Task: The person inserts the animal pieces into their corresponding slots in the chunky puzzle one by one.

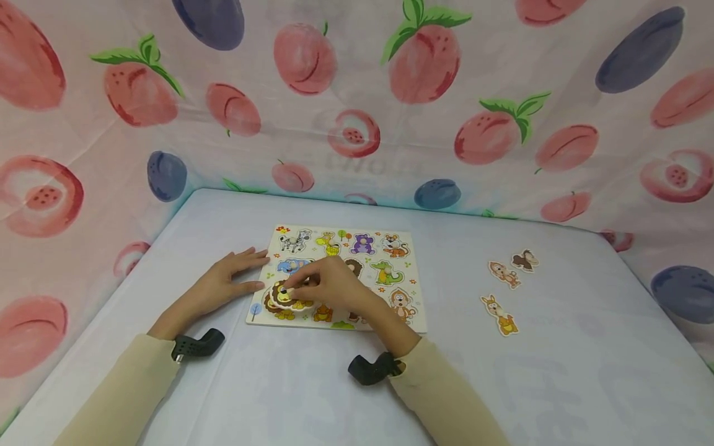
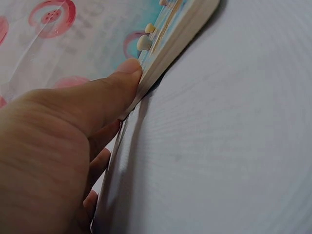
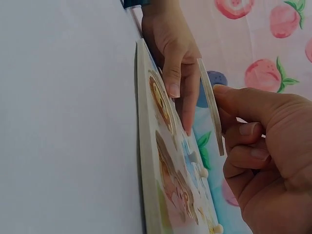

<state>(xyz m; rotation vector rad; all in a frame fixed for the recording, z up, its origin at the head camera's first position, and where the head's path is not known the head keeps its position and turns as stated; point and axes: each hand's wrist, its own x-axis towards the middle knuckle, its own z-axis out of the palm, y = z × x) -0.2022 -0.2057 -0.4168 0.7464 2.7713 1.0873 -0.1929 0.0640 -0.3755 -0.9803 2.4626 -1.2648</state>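
Observation:
My right hand point(image 1: 334, 285) pinches a lion-shaped wooden puzzle piece point(image 1: 283, 296) by its front with thumb and index finger. In the right wrist view, the lion piece point(image 3: 213, 109) appears edge-on and raised off the puzzle board point(image 3: 147, 141), near the lion recess point(image 3: 161, 103). The pale board point(image 1: 415, 271) lies flat, with knobbed animals such as a zebra point(image 1: 295, 241), a purple hippo-like animal point(image 1: 363, 243) and a crocodile point(image 1: 386, 273). My left hand point(image 1: 225, 282) rests at the board's left edge, fingers extended, the thumb point(image 2: 105, 97) touching that edge.
To the board's right lie three loose pieces on the white table point(image 1: 558, 384): a monkey point(image 1: 504, 274), a dark brown animal point(image 1: 525, 261) and a kangaroo point(image 1: 500, 315). A fruit-printed cloth point(image 1: 390, 136) stands behind the table and along its sides.

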